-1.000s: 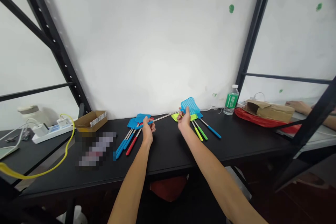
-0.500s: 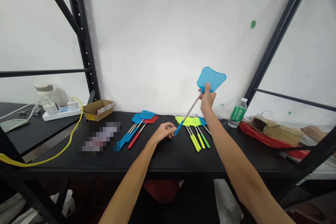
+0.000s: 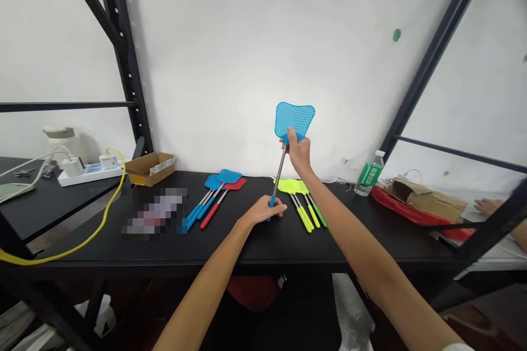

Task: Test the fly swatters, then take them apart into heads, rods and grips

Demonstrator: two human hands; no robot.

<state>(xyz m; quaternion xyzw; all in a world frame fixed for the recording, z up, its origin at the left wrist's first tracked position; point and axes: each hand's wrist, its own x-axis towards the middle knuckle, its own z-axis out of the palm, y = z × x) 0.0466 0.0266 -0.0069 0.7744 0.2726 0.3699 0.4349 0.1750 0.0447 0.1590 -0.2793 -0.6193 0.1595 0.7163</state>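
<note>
I hold a blue fly swatter (image 3: 293, 119) nearly upright above the black table (image 3: 255, 244). My right hand (image 3: 298, 151) is closed on its metal shaft just under the mesh head. My left hand (image 3: 263, 210) is closed round its blue grip near the tabletop. On the table to the left lies a bundle of blue and red fly swatters (image 3: 214, 197). Just right of my left hand lie several yellow-green fly swatters (image 3: 302, 203).
A cardboard box (image 3: 149, 168) and a white power strip (image 3: 88, 172) with a yellow cable (image 3: 99, 225) are at the left. A water bottle (image 3: 369, 174), a red bag (image 3: 415, 214) and brown cardboard (image 3: 428, 200) are at the right. Another person's hand (image 3: 488, 207) rests far right. Black rack posts stand on both sides.
The swatter has swung from a slant to nearly upright, its head moving left. My left hand, open beside the grip half a second ago, has closed round it.
</note>
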